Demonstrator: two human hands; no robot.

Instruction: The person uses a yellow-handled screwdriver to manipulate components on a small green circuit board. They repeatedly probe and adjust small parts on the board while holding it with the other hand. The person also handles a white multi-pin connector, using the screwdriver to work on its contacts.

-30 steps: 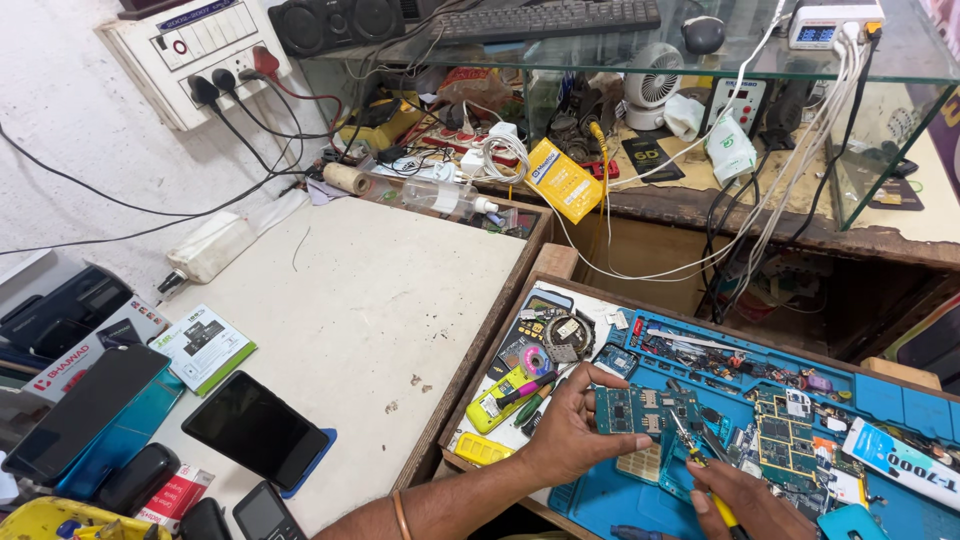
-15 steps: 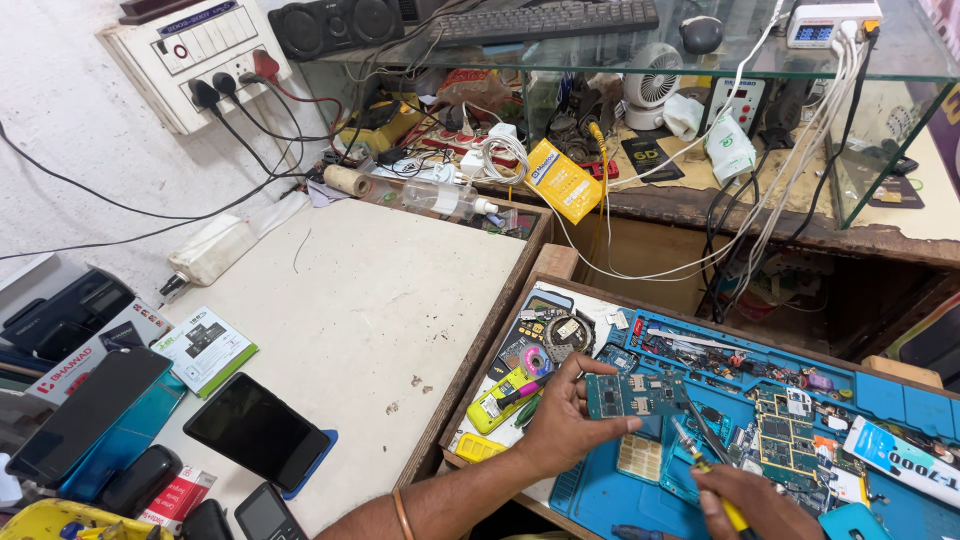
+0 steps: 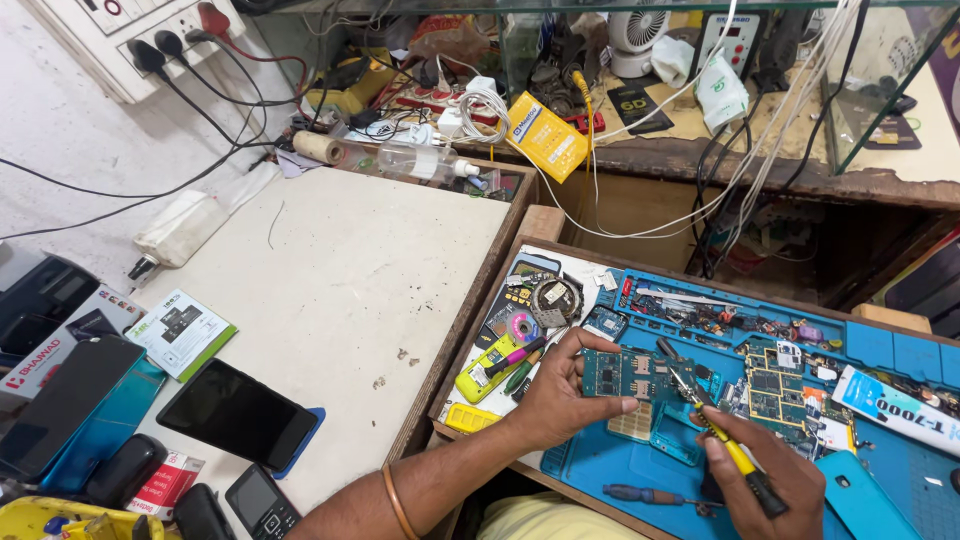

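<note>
Gripping the green rectangular circuit board (image 3: 635, 375) at its left edge, the left hand (image 3: 560, 395) is closed over the blue work mat (image 3: 900, 500). The board's long axis runs left to right. The right hand (image 3: 765, 480), to its near right, is closed on yellow-handled tweezers (image 3: 715, 430), whose tips are touching the board's right edge.

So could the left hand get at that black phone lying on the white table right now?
Probably not at once: the left hand is holding the green circuit board. The path to the black phone on the table looks open otherwise.
</note>
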